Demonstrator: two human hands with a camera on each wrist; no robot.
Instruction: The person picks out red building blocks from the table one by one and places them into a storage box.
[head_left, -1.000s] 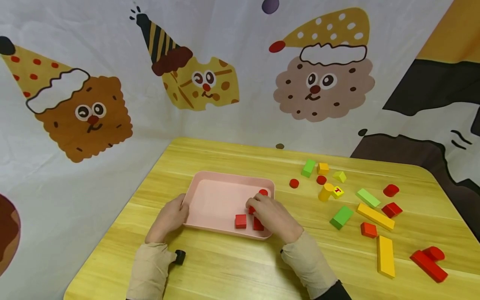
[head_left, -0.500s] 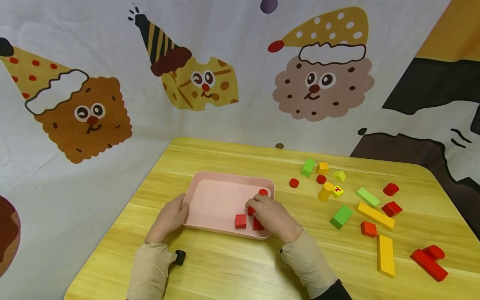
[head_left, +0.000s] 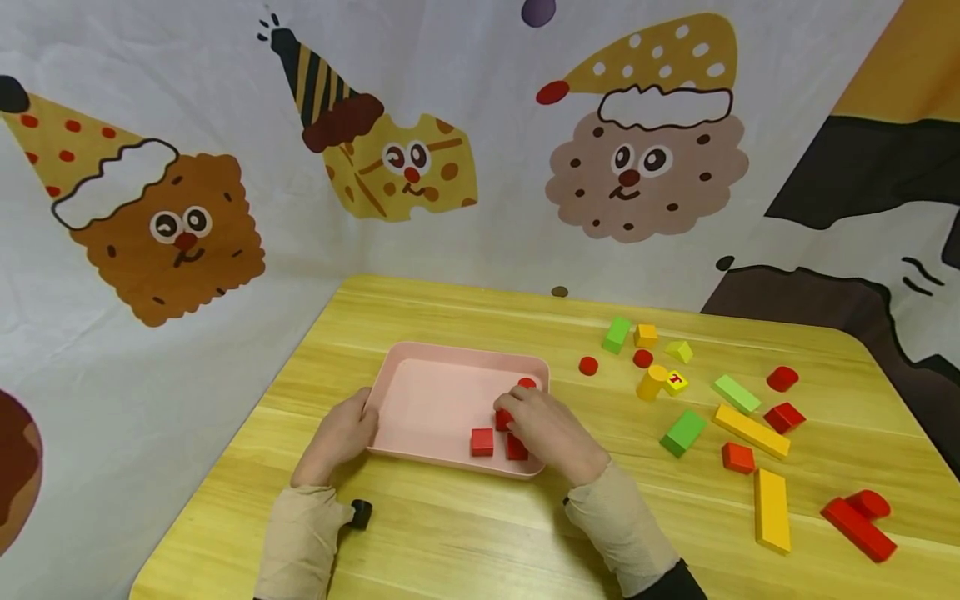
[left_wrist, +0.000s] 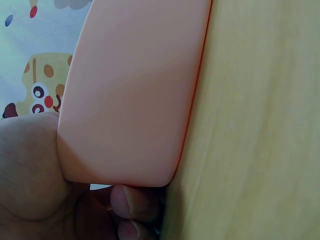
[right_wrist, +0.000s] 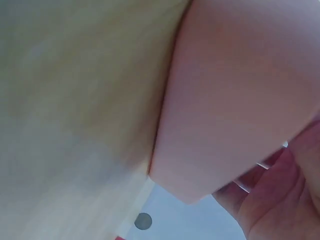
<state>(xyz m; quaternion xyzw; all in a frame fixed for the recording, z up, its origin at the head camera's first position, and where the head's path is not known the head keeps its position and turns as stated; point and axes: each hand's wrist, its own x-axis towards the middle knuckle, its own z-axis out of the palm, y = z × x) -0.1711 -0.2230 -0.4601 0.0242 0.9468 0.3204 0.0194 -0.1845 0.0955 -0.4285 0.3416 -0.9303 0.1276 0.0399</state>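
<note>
A shallow pink tray [head_left: 431,404] lies on the wooden table. My left hand [head_left: 343,433] grips its left end, and in the left wrist view the fingertips [left_wrist: 132,202] curl round the tray's end wall [left_wrist: 130,100]. Inside the tray's right part, my right hand [head_left: 551,429] holds a red block [head_left: 502,420] between its fingers; most of that block is hidden. A red cube [head_left: 482,442] and another red block [head_left: 517,447], partly covered by the hand, sit near the front wall. Behind the fingers shows a round red piece [head_left: 527,383].
Loose blocks lie right of the tray: a green block [head_left: 683,433], a yellow cylinder [head_left: 651,383], yellow bars [head_left: 772,510], a red cube [head_left: 738,458], a red bar [head_left: 858,530] and several others. A printed cloth [head_left: 495,250] hangs behind the table.
The right hand and the red block it holds have shifted very slightly to the right. The left hand and the tray stay in place.
</note>
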